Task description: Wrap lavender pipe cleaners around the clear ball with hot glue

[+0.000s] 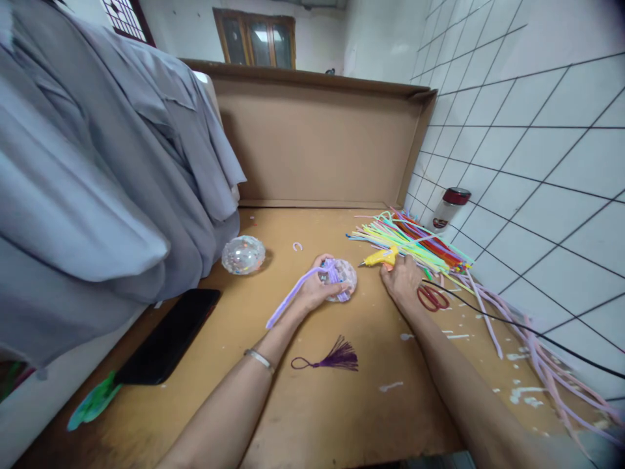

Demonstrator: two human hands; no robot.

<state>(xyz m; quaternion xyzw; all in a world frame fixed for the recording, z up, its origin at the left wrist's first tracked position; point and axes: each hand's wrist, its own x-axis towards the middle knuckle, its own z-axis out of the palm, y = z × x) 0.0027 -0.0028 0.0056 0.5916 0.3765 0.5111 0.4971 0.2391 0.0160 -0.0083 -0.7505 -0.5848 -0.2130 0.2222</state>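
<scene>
My left hand (316,290) is closed around a clear round ornament (347,272) with lilac pipe cleaner on it. One loose end of the lilac pipe cleaner (288,305) sticks out toward my wrist. To the right, my right hand (403,277) grips a yellow glue gun (381,257), whose nozzle points left at the ornament, apart from it. Its handle is partly hidden by my fingers. Beside that hand lie red-handled scissors (432,298). A dark purple tassel (338,357) rests on the table between my forearms.
A second clear round piece (243,255) sits at the left. Colourful pipe cleaners (415,241) are heaped by the tiled wall, near a red-lidded jar (445,210). A black phone (168,339) lies left, beside grey cloth (122,169). A black cord (517,324) crosses the right side.
</scene>
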